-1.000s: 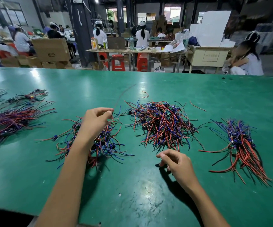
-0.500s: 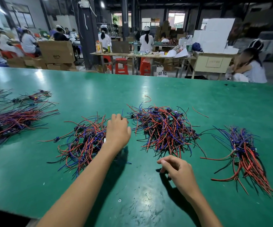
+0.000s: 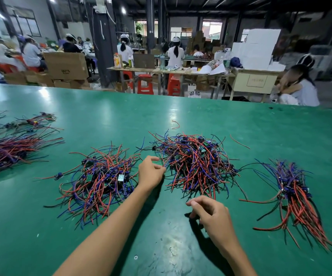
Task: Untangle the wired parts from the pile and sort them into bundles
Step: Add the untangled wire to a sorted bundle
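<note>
Tangled red/blue wired pile (image 3: 196, 164) mid-bench. Looser heap (image 3: 101, 180) to its left. Aligned bundle (image 3: 296, 196) toward right edge, another (image 3: 8, 150) at left edge, probably sorted.

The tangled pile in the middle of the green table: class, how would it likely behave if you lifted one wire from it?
Probably floppy: the thin red and blue wires in the middle pile curl loosely. Likely to snag, since strands cross and small boards hang among them, dragging neighbours along. Probably light.
</note>
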`<state>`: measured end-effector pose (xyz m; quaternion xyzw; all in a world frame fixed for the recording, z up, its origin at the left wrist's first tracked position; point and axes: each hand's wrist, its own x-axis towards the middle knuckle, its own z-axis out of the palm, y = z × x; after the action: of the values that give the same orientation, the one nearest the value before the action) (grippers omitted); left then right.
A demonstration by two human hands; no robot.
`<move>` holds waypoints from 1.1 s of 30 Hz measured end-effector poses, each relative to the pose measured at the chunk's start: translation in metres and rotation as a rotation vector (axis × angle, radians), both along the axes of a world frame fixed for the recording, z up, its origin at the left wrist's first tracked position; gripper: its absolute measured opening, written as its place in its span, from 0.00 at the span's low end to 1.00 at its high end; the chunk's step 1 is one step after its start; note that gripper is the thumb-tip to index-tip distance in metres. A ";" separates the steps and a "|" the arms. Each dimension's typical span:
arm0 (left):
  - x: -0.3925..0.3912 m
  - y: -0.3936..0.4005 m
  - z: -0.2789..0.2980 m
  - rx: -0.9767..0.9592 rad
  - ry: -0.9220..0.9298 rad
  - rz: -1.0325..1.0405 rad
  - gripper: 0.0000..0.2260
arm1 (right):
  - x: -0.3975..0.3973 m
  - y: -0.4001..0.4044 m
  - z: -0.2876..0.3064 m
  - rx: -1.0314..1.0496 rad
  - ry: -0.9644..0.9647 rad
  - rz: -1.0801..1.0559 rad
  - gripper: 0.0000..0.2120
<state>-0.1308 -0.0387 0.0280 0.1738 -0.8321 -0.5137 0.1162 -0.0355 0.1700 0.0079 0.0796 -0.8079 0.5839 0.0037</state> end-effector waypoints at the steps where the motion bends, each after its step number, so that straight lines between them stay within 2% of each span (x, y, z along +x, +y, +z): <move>1: 0.004 0.001 0.002 0.180 -0.029 0.004 0.17 | 0.000 0.000 0.000 0.003 0.001 0.000 0.08; 3: 0.014 0.002 0.003 0.466 -0.068 -0.011 0.15 | -0.001 -0.001 0.001 0.016 0.004 -0.001 0.08; 5: 0.025 0.004 0.003 0.609 -0.077 -0.032 0.12 | 0.000 -0.001 0.001 0.022 0.010 -0.007 0.08; 8: 0.038 0.006 0.000 0.707 -0.107 -0.085 0.09 | 0.001 -0.002 0.002 0.032 0.016 -0.007 0.08; 11: 0.047 0.010 -0.005 0.669 -0.054 -0.106 0.07 | 0.002 -0.002 0.002 0.042 0.016 -0.004 0.08; 13: 0.050 0.011 -0.011 0.525 0.043 -0.137 0.10 | 0.002 -0.002 0.003 0.042 0.017 -0.003 0.08; 16: 0.048 0.013 -0.020 0.015 0.117 -0.245 0.18 | 0.001 -0.002 0.003 0.050 0.016 -0.003 0.08; 21: 0.024 0.023 -0.016 -0.530 -0.032 -0.224 0.16 | 0.002 -0.002 0.003 0.046 0.010 -0.005 0.08; 23: 0.023 0.029 -0.015 -0.690 -0.070 -0.225 0.15 | 0.002 -0.002 0.003 0.045 0.010 -0.003 0.08; 27: 0.029 0.038 -0.019 -0.828 -0.056 -0.151 0.17 | 0.003 -0.002 0.004 0.045 0.013 -0.005 0.09; 33: 0.042 0.026 -0.013 -0.782 -0.041 -0.001 0.15 | 0.002 -0.002 0.004 0.082 0.025 -0.011 0.09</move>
<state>-0.0890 -0.0127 0.0145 0.1263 -0.9673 -0.1543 0.1567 -0.0333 0.1676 0.0122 0.0826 -0.8315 0.5492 0.0137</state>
